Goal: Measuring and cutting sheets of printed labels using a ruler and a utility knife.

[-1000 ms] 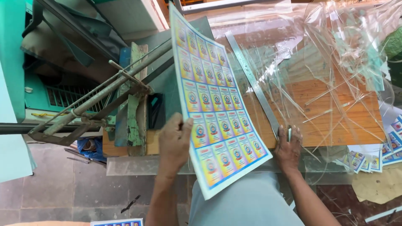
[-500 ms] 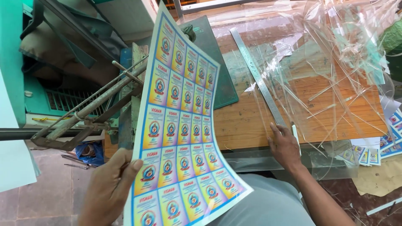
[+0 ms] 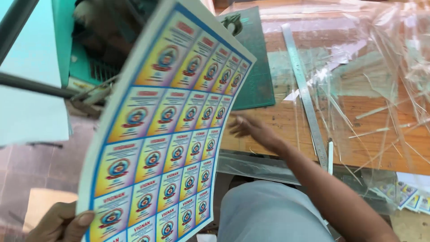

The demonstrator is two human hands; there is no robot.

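A: The left hand [image 3: 60, 222] grips the sheet [image 3: 168, 130] at its bottom corner, thumb on the printed face. The right hand [image 3: 251, 130] is open, fingers spread, reaching toward the sheet's right edge above the bench [image 3: 277, 121]; it is blurred and seems just short of touching.

B: I'd say a one-corner hold lets a big sheet flop. Better to support the far edge with the open hand and keep it bowed, not creased.

A: The sheet is held up and tilted, left of the bench, curving slightly. It's glossy, with a blue border and a grid of matching labels, each with a round emblem.

B: Beyond it lie a green mat [image 3: 253, 62], a steel ruler [image 3: 304, 94] and clear film [image 3: 380, 80].
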